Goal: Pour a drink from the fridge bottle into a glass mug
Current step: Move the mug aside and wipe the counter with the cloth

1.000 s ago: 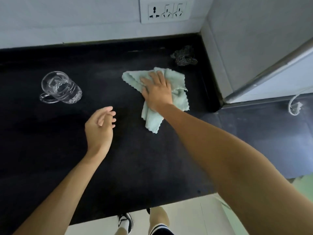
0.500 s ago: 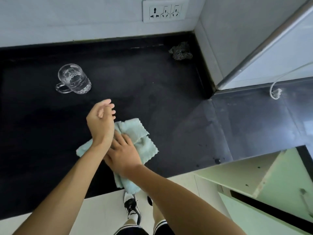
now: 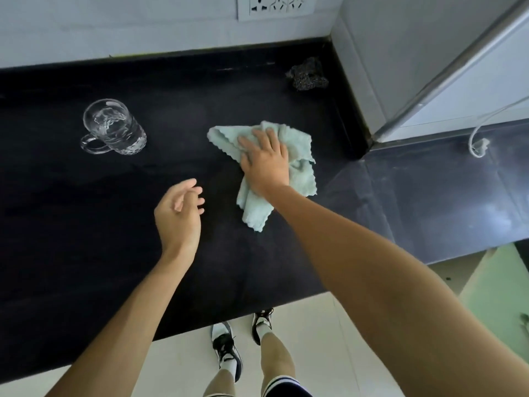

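One glass mug (image 3: 114, 127) is on the one dark desk (image 3: 71, 239). One pale green cloth (image 3: 302, 144) lies there too, a single crumpled piece. One dark scrubber (image 3: 307, 74) sits in the back corner. Two hands are in view: one left hand (image 3: 179, 216) and one right hand (image 3: 266, 164). One white socket plate (image 3: 276, 7) shows on the wall (image 3: 114, 24), cut by the top edge, so its outlets cannot be counted. One white cord (image 3: 477, 144) with a single loop shows at the right. Two shoes stand on the floor (image 3: 177, 368): one left shoe (image 3: 227, 349) and one right shoe (image 3: 261, 325).
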`<state>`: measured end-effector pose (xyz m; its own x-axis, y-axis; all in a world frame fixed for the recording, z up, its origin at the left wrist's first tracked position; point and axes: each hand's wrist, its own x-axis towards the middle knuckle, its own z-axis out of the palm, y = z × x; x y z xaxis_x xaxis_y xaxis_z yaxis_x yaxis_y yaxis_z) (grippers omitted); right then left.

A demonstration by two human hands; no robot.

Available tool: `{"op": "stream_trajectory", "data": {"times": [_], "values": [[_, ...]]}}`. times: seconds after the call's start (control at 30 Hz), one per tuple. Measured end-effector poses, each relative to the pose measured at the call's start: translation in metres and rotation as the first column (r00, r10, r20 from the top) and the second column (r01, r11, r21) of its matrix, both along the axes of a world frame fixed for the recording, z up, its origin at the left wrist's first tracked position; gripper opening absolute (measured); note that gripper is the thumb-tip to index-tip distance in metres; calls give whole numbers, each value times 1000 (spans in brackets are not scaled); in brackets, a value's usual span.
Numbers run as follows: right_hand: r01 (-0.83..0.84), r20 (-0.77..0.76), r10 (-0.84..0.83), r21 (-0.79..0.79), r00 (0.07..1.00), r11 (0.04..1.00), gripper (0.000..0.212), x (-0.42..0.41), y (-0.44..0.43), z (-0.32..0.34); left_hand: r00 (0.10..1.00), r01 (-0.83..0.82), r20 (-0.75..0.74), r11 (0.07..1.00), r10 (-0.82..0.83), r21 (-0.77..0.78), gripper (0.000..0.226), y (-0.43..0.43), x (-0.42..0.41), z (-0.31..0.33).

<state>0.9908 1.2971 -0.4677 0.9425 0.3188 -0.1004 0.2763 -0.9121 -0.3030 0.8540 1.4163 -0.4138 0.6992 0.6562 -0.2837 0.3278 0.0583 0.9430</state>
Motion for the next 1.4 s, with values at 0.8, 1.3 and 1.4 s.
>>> {"op": "stream_trajectory", "data": {"times": [0.8, 1.3, 1.4], "values": [[117, 54, -119, 41, 991, 992, 39, -15, -162, 2, 990, 141, -14, 989, -142, -36, 26, -76, 28, 7], [488, 57, -491, 62, 869, 871, 39, -189, -102, 4, 988, 153, 37, 982, -150, -110, 26, -49, -76, 24], [314, 17, -316, 72, 949, 947, 40, -208, -39, 5, 993, 115, 24, 989, -113, -89, 26, -27, -92, 24]]}}
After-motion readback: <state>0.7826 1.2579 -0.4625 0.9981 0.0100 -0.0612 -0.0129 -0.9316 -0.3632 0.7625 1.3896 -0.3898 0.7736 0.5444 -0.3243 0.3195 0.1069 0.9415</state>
